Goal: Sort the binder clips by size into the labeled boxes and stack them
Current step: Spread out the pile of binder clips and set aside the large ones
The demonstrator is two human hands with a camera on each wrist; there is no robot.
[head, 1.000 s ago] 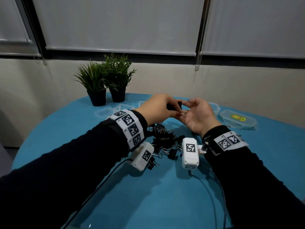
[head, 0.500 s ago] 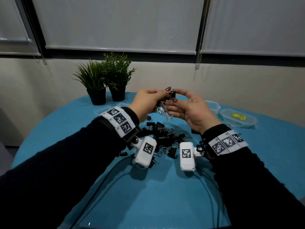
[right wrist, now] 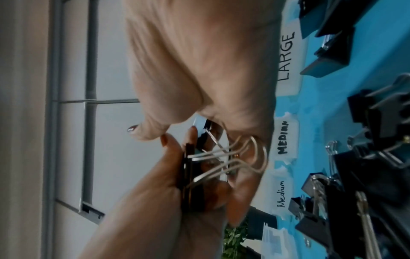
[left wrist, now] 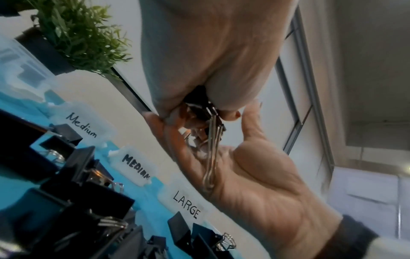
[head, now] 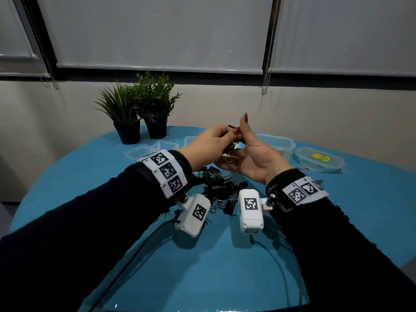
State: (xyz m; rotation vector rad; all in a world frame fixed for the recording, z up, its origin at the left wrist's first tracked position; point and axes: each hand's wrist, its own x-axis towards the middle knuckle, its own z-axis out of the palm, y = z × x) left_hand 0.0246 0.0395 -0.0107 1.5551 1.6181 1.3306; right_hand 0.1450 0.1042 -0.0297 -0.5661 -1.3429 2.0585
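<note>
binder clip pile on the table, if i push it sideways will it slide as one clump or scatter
Probably drags partly as a clump: in the binder clip pile wire handles overlap and look hooked together. Loose ones at the edge may break away. The clips are boxy, so they should slide on the blue table rather than roll.

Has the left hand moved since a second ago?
Yes. The left hand has risen and now sits nearer the potted plants, holding a binder clip.

Black binder clips (head: 221,188) with silver wire handles, turquoise table (head: 202,266), black-and-white checkered wristbands (head: 166,171)
</note>
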